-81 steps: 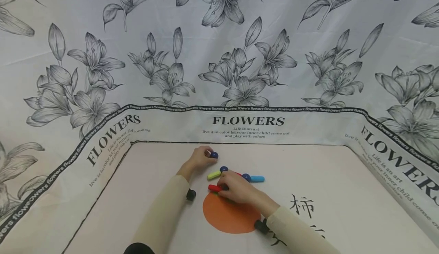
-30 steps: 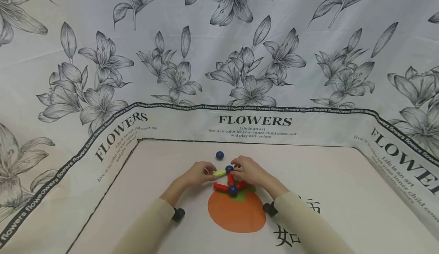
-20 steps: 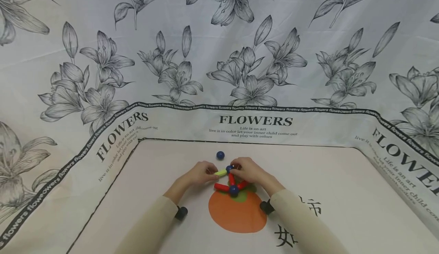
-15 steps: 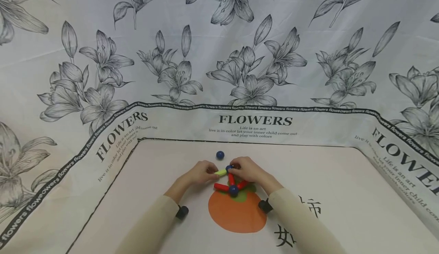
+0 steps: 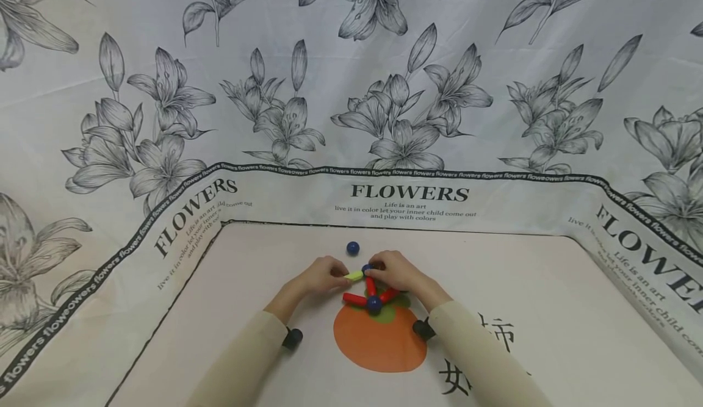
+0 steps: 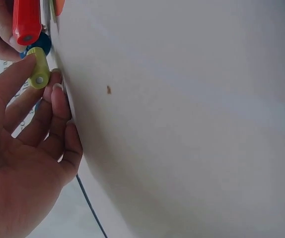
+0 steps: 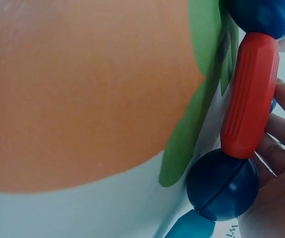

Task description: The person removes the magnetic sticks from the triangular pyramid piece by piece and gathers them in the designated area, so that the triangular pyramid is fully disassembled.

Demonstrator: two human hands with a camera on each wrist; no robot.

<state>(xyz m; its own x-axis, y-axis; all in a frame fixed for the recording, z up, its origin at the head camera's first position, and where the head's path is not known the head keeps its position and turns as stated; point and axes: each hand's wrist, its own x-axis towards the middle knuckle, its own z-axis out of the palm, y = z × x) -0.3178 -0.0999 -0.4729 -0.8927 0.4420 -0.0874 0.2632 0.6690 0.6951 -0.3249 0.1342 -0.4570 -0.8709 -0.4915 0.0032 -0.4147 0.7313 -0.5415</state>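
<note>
In the head view, my left hand (image 5: 325, 274) pinches the free end of a yellow-green magnetic rod (image 5: 354, 276) between thumb and fingers; the left wrist view shows its round tip (image 6: 39, 79). My right hand (image 5: 400, 271) grips around the blue ball (image 5: 367, 268) at the rod's other end, covering part of it. From that ball a red rod (image 5: 371, 287) runs to a nearer blue ball (image 5: 374, 304), which also bears a left red rod (image 5: 355, 300) and a right red rod (image 5: 389, 296). In the right wrist view, another blue ball (image 7: 223, 184) joins a red rod (image 7: 251, 94) to a light blue rod (image 7: 192, 225).
A loose blue ball (image 5: 353, 248) lies behind the hands. The pale table mat (image 5: 263, 370) carries an orange persimmon print (image 5: 379, 343) and black characters (image 5: 496, 332). A flower-printed cloth (image 5: 406, 120) rises at the back and sides.
My left hand has let go of the rear blue ball and taken the yellow-green rod. My right hand has left the near red rod and now grips the ball at the yellow-green rod's end.
</note>
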